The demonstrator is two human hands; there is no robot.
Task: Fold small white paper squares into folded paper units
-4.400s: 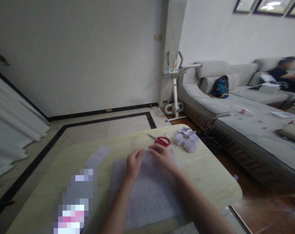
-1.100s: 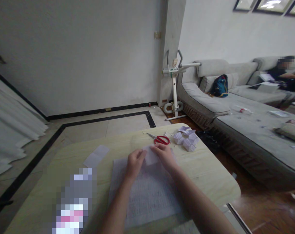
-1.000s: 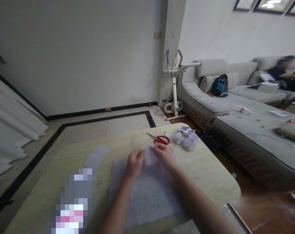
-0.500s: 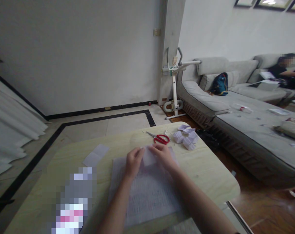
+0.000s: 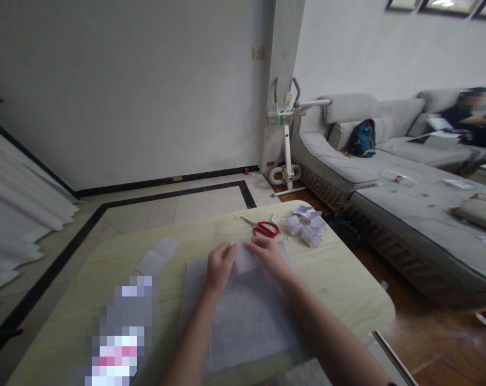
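Left hand [image 5: 219, 265] and right hand [image 5: 270, 258] pinch an unfinished-looking white paper square [image 5: 245, 259]; folded white paper shapes [image 5: 313, 234], far right, look done; creased white paper rectangle [image 5: 158, 256], left, seems pending.

One head-worn view
We are looking forward and down across the near worktop [image 5: 339, 284], toward the wall [image 5: 166, 96].
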